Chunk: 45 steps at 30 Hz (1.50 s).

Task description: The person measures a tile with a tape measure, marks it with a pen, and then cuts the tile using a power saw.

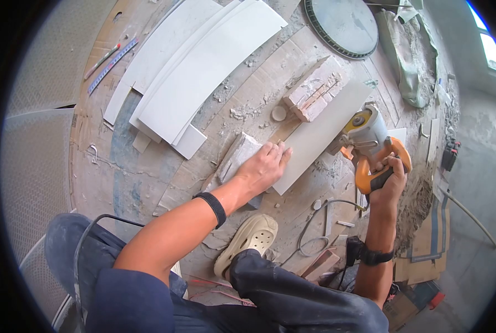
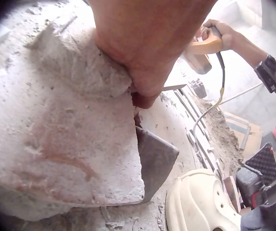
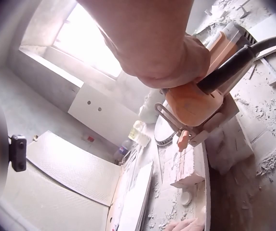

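Observation:
A long white tile strip lies slantwise in the head view, raised beside the bricks. My left hand holds it at its near left edge, fingers bent, next to a dusty block. In the left wrist view that block fills much of the picture. With my right hand I grip the orange handle of a handheld circular saw, its head at the strip's right edge. The saw appears from behind in the right wrist view; its blade edge is hidden there.
A pinkish brick lies left of the strip's far part. Curved white panels are stacked at upper left, near a blue ruler and pencil. A round lid lies at the back. A cable loops near my shoe.

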Motion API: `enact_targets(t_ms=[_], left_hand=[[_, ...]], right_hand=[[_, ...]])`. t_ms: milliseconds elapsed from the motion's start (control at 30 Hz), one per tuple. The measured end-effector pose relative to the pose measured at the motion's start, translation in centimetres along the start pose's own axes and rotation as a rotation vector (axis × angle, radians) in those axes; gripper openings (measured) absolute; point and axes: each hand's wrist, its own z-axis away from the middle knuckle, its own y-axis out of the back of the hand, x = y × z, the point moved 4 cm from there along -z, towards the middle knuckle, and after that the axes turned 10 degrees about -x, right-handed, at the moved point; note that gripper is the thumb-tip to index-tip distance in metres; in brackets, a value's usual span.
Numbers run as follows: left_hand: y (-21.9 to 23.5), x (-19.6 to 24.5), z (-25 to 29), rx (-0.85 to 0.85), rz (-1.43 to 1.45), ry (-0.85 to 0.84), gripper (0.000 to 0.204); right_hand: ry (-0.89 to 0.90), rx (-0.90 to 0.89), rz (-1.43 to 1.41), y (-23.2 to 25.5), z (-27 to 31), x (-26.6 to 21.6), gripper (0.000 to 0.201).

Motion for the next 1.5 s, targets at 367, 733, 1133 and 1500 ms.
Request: enact_targets(t_ms=[367, 733, 1133, 1500], left_hand=[[0.2, -0.1, -0.6, -0.033, 0.134, -0.050, 0.058], [1.3, 0.5, -0.9, -0.212, 0.122, -0.137, 0.101], [0.8, 0.4, -0.3, -0.254, 0.097, -0.103, 0.110], [0.3, 0.1, -0.1, -0.234, 0.071, -0.117, 0.111]], right_hand=[[0.009, 0.117, -0.086, 3.9, 1.6, -1.2, 0.024], [-0.105, 0.254, -0.434, 9.1, 16.2, 4.2, 0.022], [-0.096, 0.267, -0.466, 8.3, 20.2, 5.7, 0.019], [-0.084, 0.200, -0.419, 6.0, 18.8, 5.6, 0.018]])
